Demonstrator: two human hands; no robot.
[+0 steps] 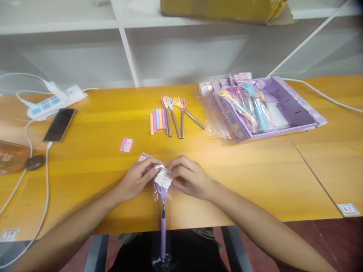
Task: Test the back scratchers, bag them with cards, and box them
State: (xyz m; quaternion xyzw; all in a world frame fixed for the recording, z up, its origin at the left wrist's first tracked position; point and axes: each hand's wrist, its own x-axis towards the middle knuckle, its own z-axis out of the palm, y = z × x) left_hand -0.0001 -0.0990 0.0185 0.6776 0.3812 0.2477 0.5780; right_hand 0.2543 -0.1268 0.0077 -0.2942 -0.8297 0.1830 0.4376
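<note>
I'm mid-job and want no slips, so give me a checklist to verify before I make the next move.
1. Grip: left hand and right hand both at the white-labelled end of the clear bag: ok.
2. Purple back scratcher inside the bag: ok.
3. Scratcher fully over the table: not ok, handle end is past the edge.
4. Bag end sealed: cannot tell, fingers cover it.
5. Coloured sleeves and metal-rod scratchers away from hands: ok.
6. Purple display box open: ok.
</note>
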